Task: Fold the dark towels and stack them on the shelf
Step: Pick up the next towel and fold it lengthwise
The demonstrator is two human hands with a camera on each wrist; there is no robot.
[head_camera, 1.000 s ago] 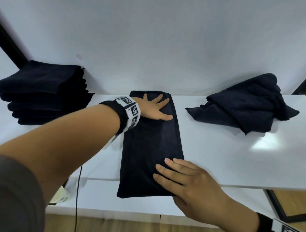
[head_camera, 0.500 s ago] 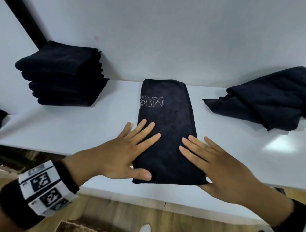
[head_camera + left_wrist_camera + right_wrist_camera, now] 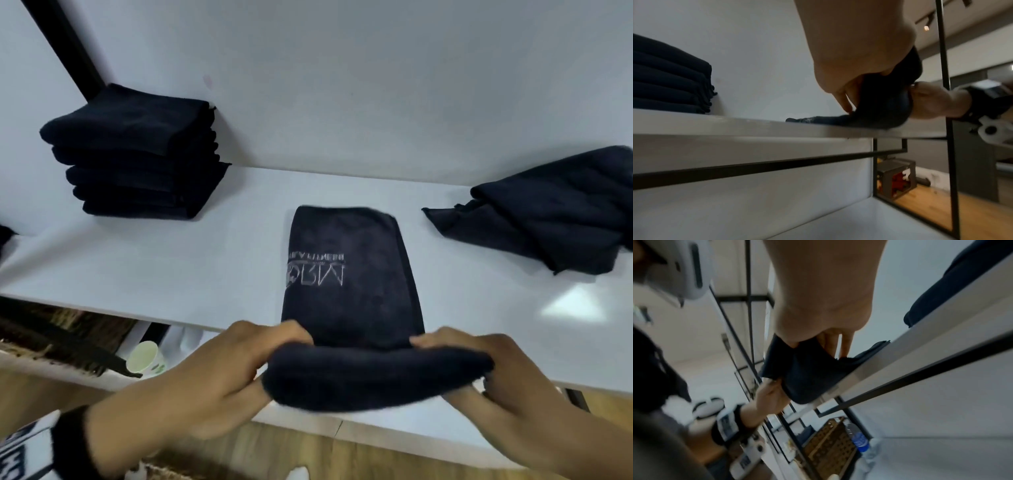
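A dark towel [image 3: 349,274] with a grey logo lies lengthwise on the white shelf [image 3: 171,267], folded into a long strip. Its near end is lifted off the shelf's front edge and rolled up toward me. My left hand [image 3: 239,370] grips the left corner of that raised end, fingers curled round it. My right hand [image 3: 479,370] grips the right corner the same way. The left wrist view shows the towel [image 3: 879,116] bulging below my left hand [image 3: 849,104]. The right wrist view shows the towel [image 3: 809,378] hanging from my right hand [image 3: 828,340] at the shelf edge.
A stack of folded dark towels [image 3: 137,154] stands at the back left against the wall. A loose pile of unfolded dark towels [image 3: 555,209] lies at the right. A paper cup [image 3: 144,358] sits on the lower shelf. Black frame posts [image 3: 945,113] flank the shelf.
Both hands went from lying flat on the towel's near part to gripping its near end, which has come up off the shelf edge.
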